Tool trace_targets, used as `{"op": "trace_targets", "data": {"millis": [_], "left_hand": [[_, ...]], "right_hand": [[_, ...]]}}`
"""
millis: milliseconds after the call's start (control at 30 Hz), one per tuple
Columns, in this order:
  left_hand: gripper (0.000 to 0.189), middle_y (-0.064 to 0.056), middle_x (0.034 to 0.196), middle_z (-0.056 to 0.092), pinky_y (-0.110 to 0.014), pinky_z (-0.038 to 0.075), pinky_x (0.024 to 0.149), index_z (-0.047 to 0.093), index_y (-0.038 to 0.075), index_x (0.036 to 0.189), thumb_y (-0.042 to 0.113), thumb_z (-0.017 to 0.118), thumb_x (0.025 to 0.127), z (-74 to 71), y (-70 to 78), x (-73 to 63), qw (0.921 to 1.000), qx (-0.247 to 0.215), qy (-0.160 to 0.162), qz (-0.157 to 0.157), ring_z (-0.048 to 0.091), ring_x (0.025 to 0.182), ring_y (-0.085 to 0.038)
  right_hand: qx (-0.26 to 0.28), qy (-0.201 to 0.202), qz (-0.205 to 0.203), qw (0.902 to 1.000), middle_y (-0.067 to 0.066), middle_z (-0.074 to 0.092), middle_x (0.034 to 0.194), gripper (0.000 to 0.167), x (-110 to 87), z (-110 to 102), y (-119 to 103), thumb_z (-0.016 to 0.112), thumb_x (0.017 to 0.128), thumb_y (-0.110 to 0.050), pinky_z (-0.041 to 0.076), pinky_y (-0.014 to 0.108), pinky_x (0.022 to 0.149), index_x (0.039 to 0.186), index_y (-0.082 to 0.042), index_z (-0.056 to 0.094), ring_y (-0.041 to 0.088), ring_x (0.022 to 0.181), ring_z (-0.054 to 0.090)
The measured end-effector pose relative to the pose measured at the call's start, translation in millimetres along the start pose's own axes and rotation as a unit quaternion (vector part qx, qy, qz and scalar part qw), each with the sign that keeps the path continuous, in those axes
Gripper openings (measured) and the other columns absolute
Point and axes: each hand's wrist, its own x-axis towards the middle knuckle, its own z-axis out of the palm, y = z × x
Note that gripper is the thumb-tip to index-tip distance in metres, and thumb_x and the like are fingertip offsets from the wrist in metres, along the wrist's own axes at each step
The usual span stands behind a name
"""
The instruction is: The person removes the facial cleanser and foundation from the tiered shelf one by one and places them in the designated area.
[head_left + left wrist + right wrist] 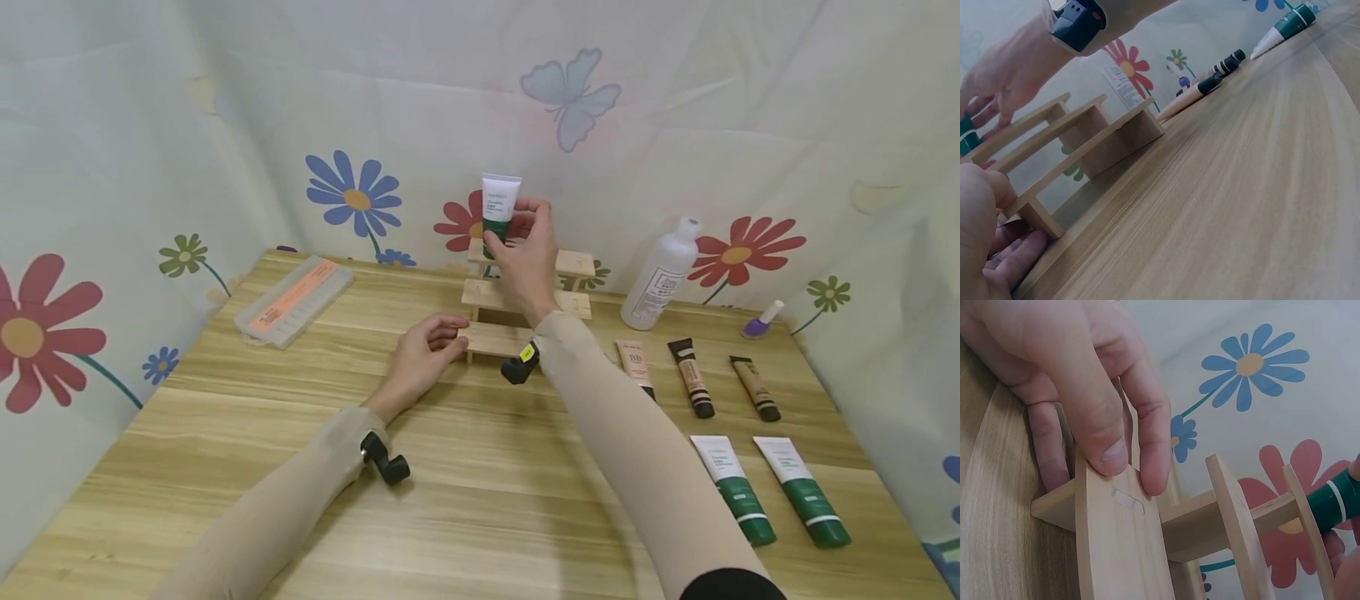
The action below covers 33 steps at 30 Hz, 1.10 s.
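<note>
A three-tier wooden step stand [495,339] is at the back middle of the table. My left hand [423,358] grips the left end of its lowest step; in the right wrist view the thumb [1110,456] and a finger press on the board. My right hand [528,258] reaches over the stand and holds a white and green squeeze tube [499,200] upright, cap down, at the left of the top step. The tube's green cap end [1329,509] shows right at that step's board in the right wrist view.
A clear plastic case [294,302] with an orange label lies at left. On the right are a white bottle [660,275], a purple nail polish bottle [761,321], several small cosmetic tubes [692,379] and two more green-white tubes [802,492]. A flowered curtain [450,100] hangs behind.
</note>
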Motion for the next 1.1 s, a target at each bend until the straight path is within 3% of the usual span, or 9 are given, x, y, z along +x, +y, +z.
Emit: {"op": "trace_targets", "data": {"millis": [267,600,1100], "left_hand": [[0.025,-0.008,0.127,0.08,-0.039,0.062,0.103,0.076,0.014,0.133,0.019,0.076,0.109,-0.3,-1.0,-0.1,1.0,-0.004,-0.004,-0.006,0.075,0.117,-0.024],[0.025,-0.008,0.127,0.08,-0.042,0.06,0.107,0.076,0.014,0.133,0.019,0.076,0.109,-0.7,-0.3,0.5,1.0,0.002,-0.003,-0.006,0.074,0.119,-0.024],[0.025,-0.009,0.125,0.08,-0.038,0.061,0.103,0.076,0.014,0.133,0.017,0.076,0.109,-1.1,0.7,-0.3,1.0,-0.008,-0.001,-0.004,0.075,0.117,-0.024]], "right_hand": [[-0.006,-0.007,-0.003,1.0,0.017,0.063,0.13,0.055,-0.2,0.9,1.4,0.083,0.1,-0.007,0.063,0.046,0.101,0.142,-0.009,0.047,0.032,0.115,0.066],[-0.013,0.006,-0.019,0.9997,0.019,0.065,0.128,0.062,-1.1,7.5,-0.5,0.09,0.098,-0.016,0.062,0.037,0.097,0.142,-0.008,0.047,0.034,0.114,0.065],[-0.019,0.026,-0.027,0.9991,0.018,0.066,0.127,0.056,-2.3,6.8,-1.6,0.084,0.099,-0.007,0.062,0.035,0.094,0.142,-0.008,0.049,0.031,0.111,0.066]]}}
